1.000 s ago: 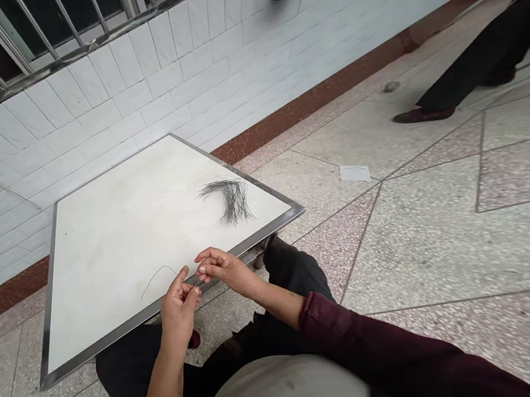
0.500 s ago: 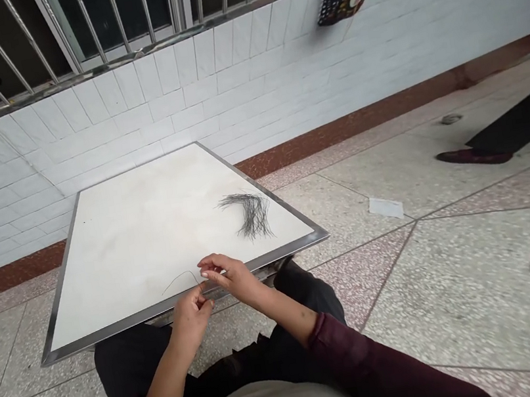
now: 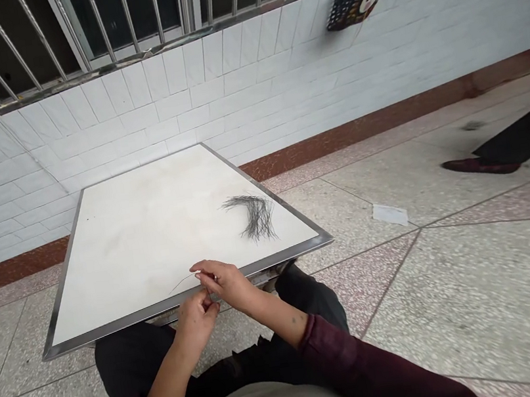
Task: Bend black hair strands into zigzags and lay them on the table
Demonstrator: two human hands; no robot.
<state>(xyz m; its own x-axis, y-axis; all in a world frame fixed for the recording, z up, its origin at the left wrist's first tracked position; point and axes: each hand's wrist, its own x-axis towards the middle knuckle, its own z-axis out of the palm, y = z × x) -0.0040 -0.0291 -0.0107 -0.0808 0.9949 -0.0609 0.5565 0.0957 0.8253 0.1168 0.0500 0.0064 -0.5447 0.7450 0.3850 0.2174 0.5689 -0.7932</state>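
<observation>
My left hand (image 3: 198, 316) and my right hand (image 3: 222, 280) meet at the near edge of a low white table (image 3: 142, 243) with a metal rim. Both pinch one thin dark strand (image 3: 181, 281) that runs left from my right fingertips and lies low over the tabletop. A loose bundle of dark strands (image 3: 253, 213) lies on the table's right side, a hand's length beyond my right hand. My knees in dark trousers sit under the table's edge.
A white tiled wall with a barred window runs behind the table. A dark patterned bag (image 3: 357, 0) hangs from the bars. Another person's leg and dark shoe (image 3: 482, 165) are on the tiled floor at right, near a scrap of paper (image 3: 389, 214).
My hands have drawn closer together and toward me. The free length of strand over the table has shortened from a long arc to a short piece. The other person's foot has shifted right.
</observation>
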